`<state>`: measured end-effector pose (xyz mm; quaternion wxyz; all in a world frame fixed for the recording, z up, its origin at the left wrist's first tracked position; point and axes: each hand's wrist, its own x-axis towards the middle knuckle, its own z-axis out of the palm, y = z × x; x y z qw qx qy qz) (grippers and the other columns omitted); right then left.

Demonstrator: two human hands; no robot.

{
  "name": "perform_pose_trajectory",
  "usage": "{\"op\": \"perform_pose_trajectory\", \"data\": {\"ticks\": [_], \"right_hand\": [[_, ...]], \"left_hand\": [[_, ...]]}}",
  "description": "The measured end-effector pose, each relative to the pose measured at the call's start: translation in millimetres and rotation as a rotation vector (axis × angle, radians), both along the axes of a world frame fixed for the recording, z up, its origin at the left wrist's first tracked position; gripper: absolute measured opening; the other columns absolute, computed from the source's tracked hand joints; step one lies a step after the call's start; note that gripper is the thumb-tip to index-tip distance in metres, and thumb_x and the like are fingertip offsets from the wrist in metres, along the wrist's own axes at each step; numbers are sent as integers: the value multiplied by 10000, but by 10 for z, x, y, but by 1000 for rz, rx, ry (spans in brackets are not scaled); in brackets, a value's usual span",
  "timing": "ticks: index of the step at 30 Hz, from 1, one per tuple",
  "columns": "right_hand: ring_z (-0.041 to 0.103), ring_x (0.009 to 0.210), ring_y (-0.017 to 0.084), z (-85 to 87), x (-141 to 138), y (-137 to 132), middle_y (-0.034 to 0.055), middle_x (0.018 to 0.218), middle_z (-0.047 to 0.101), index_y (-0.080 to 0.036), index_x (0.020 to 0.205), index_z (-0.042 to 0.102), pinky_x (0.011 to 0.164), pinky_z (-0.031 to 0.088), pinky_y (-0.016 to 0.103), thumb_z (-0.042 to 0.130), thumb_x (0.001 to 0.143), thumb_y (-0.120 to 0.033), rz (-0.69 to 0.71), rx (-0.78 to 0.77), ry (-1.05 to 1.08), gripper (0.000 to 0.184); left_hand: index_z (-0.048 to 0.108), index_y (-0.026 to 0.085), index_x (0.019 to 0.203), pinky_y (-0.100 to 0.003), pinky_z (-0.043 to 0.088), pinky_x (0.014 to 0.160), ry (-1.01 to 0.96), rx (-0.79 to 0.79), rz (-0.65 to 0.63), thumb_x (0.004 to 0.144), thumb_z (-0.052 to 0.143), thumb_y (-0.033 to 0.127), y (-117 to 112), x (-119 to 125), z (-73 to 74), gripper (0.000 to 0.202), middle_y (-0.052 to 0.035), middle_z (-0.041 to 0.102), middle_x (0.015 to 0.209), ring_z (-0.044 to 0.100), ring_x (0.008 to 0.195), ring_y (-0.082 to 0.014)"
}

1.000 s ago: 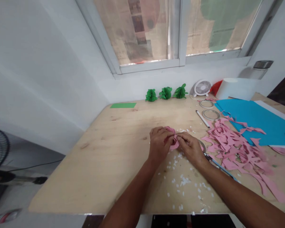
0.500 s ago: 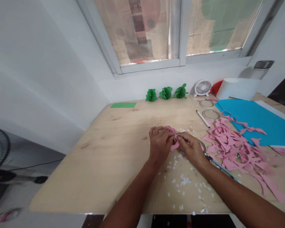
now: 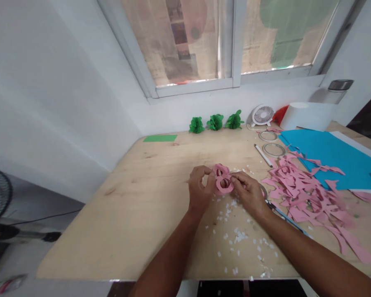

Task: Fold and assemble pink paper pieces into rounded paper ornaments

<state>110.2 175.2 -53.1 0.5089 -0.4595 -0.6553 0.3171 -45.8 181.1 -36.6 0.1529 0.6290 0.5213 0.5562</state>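
A pink paper cutout with two holes, shaped like a figure eight, is held just above the wooden table. My left hand pinches its left edge between thumb and forefinger, the fingers curled into a ring. On the opposite side, the fingertips of my right hand are closed on the cutout's right edge. Small white paper bits lie scattered below and around both hands. Partly hidden beside my right hand is a tape roll, and a blue-handled tool lies under my right forearm.
Pink paper scraps are heaped on the right, next to blue sheets. Two rings of tape and a white marker lie behind. Green paper figures, a small white fan and a green strip line the back.
My left hand has shifted left and its fingers no longer cover the cutout, so both holes now show. My right hand stays nearly in place.
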Motion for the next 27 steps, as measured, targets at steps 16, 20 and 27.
{"op": "perform_pose_trajectory", "data": {"ticks": [16, 20, 27], "right_hand": [[597, 793, 192, -42, 67, 93, 56, 822, 659, -183, 824, 681, 718, 451, 300, 507, 838, -330, -125, 43, 64, 228], [596, 793, 191, -26, 65, 81, 54, 822, 656, -186, 821, 678, 724, 447, 299, 499, 846, -333, -126, 49, 52, 233], [599, 814, 191, -2, 57, 55, 56, 838, 650, -195, 839, 658, 740, 456, 309, 495, 854, -305, -117, 105, 15, 197]], "left_hand": [[622, 164, 680, -253, 417, 636, -502, -379, 16, 651, 551, 217, 157, -49, -99, 93, 6, 597, 608, 555, 608, -125], [580, 167, 648, -242, 385, 551, -553, -422, -28, 673, 480, 225, 158, -52, -107, 118, 18, 549, 518, 514, 507, -116], [496, 172, 515, -259, 397, 550, -524, -451, -50, 761, 502, 440, 155, -32, -99, 365, -15, 551, 503, 518, 507, -128]]}}
